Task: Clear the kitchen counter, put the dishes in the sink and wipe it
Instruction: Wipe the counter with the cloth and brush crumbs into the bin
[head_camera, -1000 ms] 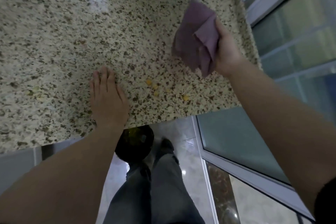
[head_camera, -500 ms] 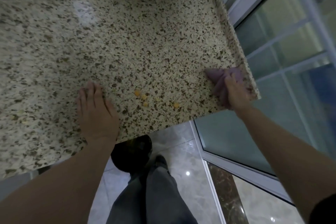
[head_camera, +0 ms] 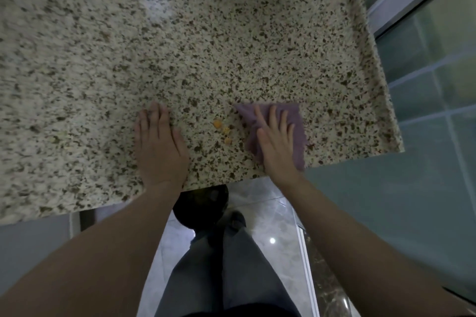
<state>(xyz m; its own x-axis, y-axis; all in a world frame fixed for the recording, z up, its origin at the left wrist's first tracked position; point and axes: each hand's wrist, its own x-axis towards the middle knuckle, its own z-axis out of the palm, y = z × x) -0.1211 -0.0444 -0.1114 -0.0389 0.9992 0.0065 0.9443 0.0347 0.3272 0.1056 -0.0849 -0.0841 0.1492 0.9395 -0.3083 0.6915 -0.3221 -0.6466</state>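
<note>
Speckled beige-and-brown granite makes up the kitchen counter [head_camera: 206, 41] below us, and on it, near the front edge, lies the soft mauve wiping cloth [head_camera: 296, 131]. Our right hand [head_camera: 277, 147] lies flat on that cloth, fingers straight and spread, pressing it to the stone without gripping it. Our left hand [head_camera: 159, 149] rests palm-down on the bare granite just to the left, fingers straight and together, holding nothing. Between the two hands sit a few small yellow-orange crumbs [head_camera: 222, 130], just beside the cloth's left edge. We judge the cloth to be light and limp: it will bunch or fold if pushed from one corner, so a flat palm over its middle seems the best hold, and it should slide easily on the polished stone. The counter's front edge runs close under both wrists, and its right end drops off toward a glass door [head_camera: 425, 85]; crumbs swept either way could fall to the glossy tiled floor [head_camera: 270, 226]. Toward the back and left we have wide open granite.
</note>
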